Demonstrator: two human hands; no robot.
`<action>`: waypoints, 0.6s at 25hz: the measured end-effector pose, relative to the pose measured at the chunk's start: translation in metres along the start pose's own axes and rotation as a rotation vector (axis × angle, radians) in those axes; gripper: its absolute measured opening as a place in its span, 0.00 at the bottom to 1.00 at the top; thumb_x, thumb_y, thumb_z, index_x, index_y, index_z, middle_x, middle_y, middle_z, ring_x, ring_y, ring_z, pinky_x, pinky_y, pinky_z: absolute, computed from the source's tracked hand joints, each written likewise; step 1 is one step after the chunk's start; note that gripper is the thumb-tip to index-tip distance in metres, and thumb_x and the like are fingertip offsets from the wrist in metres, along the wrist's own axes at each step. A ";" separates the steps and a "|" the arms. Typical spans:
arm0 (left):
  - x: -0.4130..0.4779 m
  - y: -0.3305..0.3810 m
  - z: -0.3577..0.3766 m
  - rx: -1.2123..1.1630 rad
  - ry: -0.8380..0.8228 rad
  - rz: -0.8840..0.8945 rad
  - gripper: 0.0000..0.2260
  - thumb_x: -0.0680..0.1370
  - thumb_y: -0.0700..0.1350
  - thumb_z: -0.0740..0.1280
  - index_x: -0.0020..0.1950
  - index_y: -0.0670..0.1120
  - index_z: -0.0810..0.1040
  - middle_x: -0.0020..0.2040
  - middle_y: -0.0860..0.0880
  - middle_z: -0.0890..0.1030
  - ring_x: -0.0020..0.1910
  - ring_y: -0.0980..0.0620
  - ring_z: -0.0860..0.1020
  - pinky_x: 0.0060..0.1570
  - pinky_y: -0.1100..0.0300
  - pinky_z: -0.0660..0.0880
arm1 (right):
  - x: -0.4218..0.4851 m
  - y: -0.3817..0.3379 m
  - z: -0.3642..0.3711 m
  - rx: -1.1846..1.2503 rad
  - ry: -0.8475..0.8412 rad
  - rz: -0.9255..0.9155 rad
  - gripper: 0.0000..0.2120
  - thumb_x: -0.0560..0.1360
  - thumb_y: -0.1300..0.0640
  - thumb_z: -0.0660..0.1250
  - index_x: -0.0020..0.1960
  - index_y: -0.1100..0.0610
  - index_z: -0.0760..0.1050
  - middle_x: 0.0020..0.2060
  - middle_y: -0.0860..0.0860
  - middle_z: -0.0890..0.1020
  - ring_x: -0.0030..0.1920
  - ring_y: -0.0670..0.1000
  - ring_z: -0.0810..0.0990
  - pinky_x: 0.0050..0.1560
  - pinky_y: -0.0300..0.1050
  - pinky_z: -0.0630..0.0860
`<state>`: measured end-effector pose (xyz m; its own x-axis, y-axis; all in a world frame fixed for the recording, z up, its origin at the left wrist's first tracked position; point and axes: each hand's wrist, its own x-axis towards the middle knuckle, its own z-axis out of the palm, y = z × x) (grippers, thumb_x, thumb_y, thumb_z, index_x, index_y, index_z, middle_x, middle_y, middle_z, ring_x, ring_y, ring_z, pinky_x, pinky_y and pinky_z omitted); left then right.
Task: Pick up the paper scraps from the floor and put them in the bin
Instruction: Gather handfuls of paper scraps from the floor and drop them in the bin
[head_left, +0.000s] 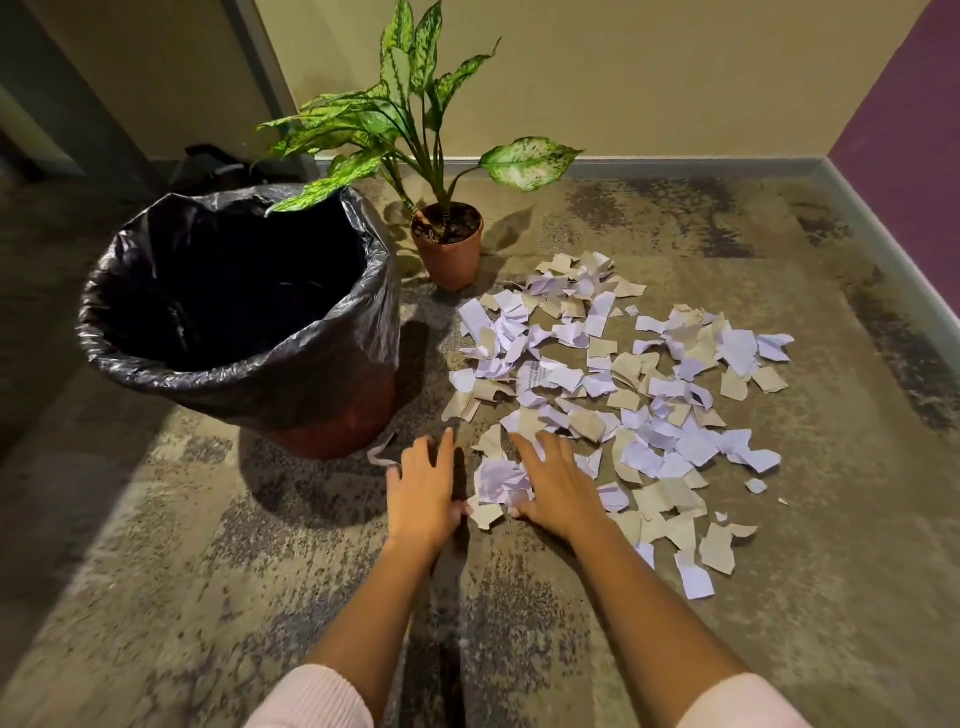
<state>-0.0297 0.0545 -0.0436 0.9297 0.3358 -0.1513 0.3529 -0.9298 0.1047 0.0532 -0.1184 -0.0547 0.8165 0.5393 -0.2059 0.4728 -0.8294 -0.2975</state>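
Head view: both hands lie flat with fingers spread. The left hand (423, 493) presses the floor (156, 571); the right hand (553, 486) rests on the near edge of the scraps (626, 400), which spread right of the bin (311, 384).

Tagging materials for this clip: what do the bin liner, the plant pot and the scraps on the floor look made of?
Bin liner: thin black plastic film, glossy and crinkled at the rim.
Plant pot: terracotta-coloured and smooth; plastic or clay, cannot tell.
Scraps: torn paper, matte, white and brownish, with ragged edges.
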 end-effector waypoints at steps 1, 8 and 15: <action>0.001 -0.005 -0.002 -0.003 0.001 -0.082 0.53 0.65 0.64 0.75 0.80 0.50 0.47 0.74 0.42 0.57 0.72 0.39 0.61 0.66 0.44 0.65 | 0.008 -0.003 -0.003 -0.049 -0.003 -0.037 0.42 0.70 0.45 0.71 0.76 0.46 0.51 0.74 0.57 0.58 0.73 0.60 0.57 0.62 0.57 0.71; 0.017 -0.027 0.002 -0.130 -0.263 -0.240 0.64 0.59 0.73 0.72 0.79 0.46 0.38 0.79 0.40 0.40 0.77 0.37 0.38 0.74 0.41 0.54 | 0.039 -0.029 -0.012 -0.366 -0.256 -0.266 0.44 0.70 0.49 0.72 0.77 0.42 0.50 0.79 0.53 0.48 0.77 0.61 0.49 0.71 0.68 0.53; 0.003 -0.012 0.005 -0.231 -0.185 -0.013 0.46 0.73 0.58 0.72 0.79 0.41 0.49 0.77 0.40 0.57 0.76 0.41 0.57 0.73 0.49 0.61 | 0.024 -0.026 -0.015 -0.298 -0.302 -0.222 0.29 0.73 0.53 0.69 0.72 0.48 0.64 0.75 0.54 0.61 0.74 0.59 0.59 0.68 0.65 0.62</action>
<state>-0.0320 0.0660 -0.0506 0.8975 0.2942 -0.3286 0.3988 -0.8596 0.3195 0.0653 -0.0858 -0.0383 0.5730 0.6896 -0.4429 0.7355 -0.6711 -0.0933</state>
